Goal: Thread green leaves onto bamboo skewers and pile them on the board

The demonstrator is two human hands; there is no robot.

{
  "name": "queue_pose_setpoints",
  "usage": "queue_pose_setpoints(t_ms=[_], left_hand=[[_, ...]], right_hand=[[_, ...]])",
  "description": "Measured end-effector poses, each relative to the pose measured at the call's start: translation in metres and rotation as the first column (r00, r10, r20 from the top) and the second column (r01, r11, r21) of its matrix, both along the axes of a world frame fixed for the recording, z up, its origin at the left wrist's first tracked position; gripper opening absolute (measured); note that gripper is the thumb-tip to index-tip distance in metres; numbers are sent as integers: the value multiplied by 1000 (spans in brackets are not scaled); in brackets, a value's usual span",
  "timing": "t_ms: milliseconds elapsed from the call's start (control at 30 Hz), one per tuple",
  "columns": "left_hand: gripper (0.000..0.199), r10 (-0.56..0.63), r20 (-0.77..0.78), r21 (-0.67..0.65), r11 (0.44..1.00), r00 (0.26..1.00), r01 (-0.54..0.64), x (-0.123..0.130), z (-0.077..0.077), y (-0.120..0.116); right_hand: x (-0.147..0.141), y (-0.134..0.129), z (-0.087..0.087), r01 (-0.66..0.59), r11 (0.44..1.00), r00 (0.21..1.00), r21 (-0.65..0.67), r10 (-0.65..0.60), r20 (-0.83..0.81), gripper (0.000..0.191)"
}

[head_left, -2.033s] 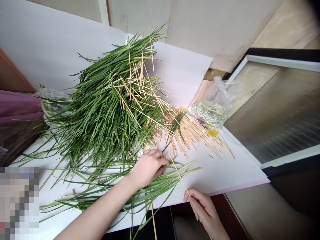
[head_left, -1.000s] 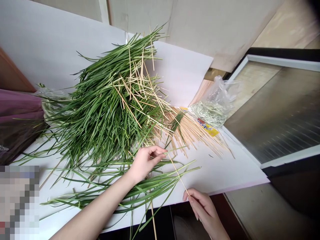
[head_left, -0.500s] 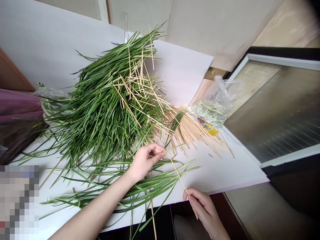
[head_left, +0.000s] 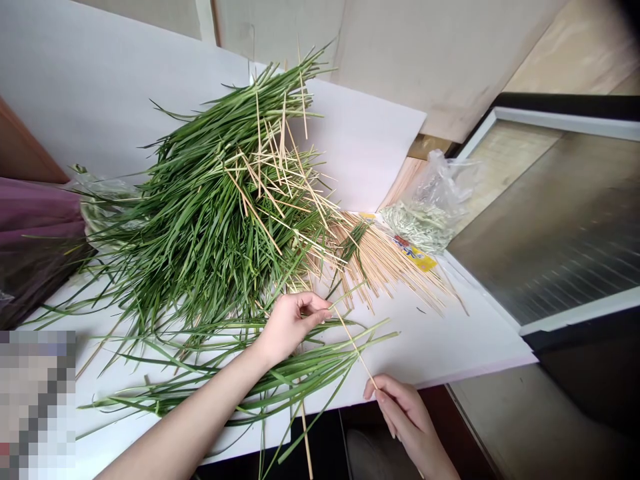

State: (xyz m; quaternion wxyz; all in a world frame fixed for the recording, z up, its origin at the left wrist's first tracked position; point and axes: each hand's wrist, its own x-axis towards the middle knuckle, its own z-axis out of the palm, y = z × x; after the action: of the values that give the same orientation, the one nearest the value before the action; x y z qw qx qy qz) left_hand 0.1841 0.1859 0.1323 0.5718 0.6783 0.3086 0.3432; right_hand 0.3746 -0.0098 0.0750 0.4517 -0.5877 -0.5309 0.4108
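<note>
My left hand (head_left: pixel 295 323) pinches a green chive stalk (head_left: pixel 345 297) near its cut end, where the tip of a wooden skewer (head_left: pixel 354 343) meets it. The skewer's other end sits between the thumb and fingers of my right hand (head_left: pixel 403 410), lower right by the table edge. Whether the skewer has gone through the stalk I cannot tell. Below my left wrist lie loose garlic chives (head_left: pixel 300 373), with a second skewer (head_left: pixel 306 433) under them jutting past the edge. A large heap of chives (head_left: pixel 210 213), with skewers across it, rises behind.
Many bare skewers (head_left: pixel 395 267) fan out on the white table (head_left: pixel 450 353). A clear plastic bag (head_left: pixel 430 207) of pale green strands stands behind them. To the right is a framed glass panel (head_left: pixel 560 220); a purple bag (head_left: pixel 40 213) sits at left.
My left hand has dipped very slightly with the chive stalk. Otherwise the hands, the skewer and the heap stay nearly as they were.
</note>
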Motion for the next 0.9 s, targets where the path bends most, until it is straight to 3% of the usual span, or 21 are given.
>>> queue_pose_setpoints(t_ms=[100,233,400,567,667,733,800,900], left_hand=[[14,-41,-6,-7,999,999,41,2,-2,-4],[12,-221,-72,0,975,973,222,5,-3,-15],[17,-280,-183,155,938,942,309,-1,8,-10],[20,-103,-359,378,893,928,245,-8,8,4],[17,7,-506,568,756,863,327,-7,2,3],[15,56,-581,609,691,812,389,-5,-1,1],[10,74,-604,613,679,793,404,-4,-1,-1],[4,73,-561,595,728,825,340,-4,2,-2]], right_hand=[[-1,0,0,1,1000,1000,-1,-1,5,40],[0,0,0,2,1000,1000,-9,-1,10,39],[1,1,0,-9,1000,1000,-10,9,3,41],[1,0,1,-8,1000,1000,-6,8,-3,43],[0,1,3,-3,1000,1000,-13,3,10,44],[0,1,3,-5,1000,1000,-12,5,15,44],[0,1,3,-7,1000,1000,-10,7,12,43],[1,0,1,-1,1000,1000,-10,1,16,42]])
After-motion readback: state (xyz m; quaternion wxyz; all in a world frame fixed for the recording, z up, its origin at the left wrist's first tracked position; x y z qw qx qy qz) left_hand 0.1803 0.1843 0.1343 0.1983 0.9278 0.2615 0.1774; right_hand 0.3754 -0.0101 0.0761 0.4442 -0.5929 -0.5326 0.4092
